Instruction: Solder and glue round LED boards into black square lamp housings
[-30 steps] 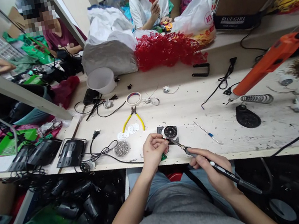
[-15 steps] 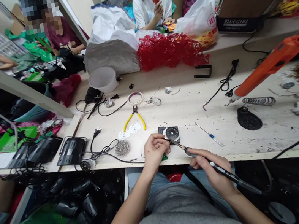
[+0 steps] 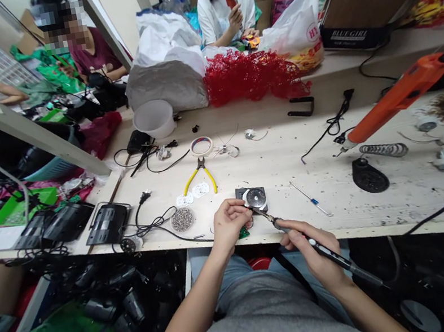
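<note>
My right hand (image 3: 311, 247) grips a soldering iron (image 3: 327, 255) by its dark handle, with the metal tip pointing up and left. That tip reaches the lower edge of a small black device with a round dial (image 3: 256, 198). My left hand (image 3: 230, 223) is pinched at the device's lower left edge; whatever lies between the fingertips is too small to make out. Just below those fingers sits a green circuit board (image 3: 243, 232) with thin wires, partly hidden by the hand.
Yellow-handled pliers (image 3: 199, 177), a tape roll (image 3: 202, 146) and a dish of screws (image 3: 182, 219) lie left. A blue-marked screwdriver (image 3: 312, 200), a black oval part (image 3: 369, 175) and an orange tool (image 3: 399, 98) are right. People sit across the bench.
My right hand and the soldering iron have shifted very slightly left. My left hand and the device look almost unchanged.
</note>
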A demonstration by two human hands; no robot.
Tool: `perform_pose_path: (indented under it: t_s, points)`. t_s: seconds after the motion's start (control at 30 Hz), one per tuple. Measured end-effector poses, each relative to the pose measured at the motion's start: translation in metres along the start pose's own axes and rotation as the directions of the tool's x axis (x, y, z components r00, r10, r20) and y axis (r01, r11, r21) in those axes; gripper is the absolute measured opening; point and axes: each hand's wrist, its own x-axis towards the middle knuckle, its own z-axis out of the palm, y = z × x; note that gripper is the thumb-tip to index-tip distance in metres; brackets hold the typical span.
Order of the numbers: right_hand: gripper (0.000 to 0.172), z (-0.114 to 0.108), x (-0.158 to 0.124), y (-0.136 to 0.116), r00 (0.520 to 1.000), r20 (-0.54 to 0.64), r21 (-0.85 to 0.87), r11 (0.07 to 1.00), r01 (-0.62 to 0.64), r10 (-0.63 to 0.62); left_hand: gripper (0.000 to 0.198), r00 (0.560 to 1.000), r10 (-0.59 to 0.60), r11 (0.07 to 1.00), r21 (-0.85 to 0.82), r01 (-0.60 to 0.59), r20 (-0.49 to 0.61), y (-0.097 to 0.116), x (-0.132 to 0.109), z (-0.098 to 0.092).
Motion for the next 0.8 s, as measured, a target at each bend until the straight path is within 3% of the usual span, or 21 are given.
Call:
perform_pose_path:
  t_s: [0.47, 0.8]
  points:
    - [0.025, -0.023, -0.014, -0.004, 1.0, -0.016, -0.035, 0.999, -0.013, 0.013, 0.032, 1.0, 0.007, 1.0, 0.011, -0.007, -0.001, -0.001, 0.001, -0.001]
    - [0.021, -0.024, -0.015, -0.004, 0.999, -0.028, 0.012, 1.0, 0.016, -0.016, 0.028, 1.0, 0.023, 0.998, 0.051, -0.023, 0.007, -0.004, -0.001, -0.005]
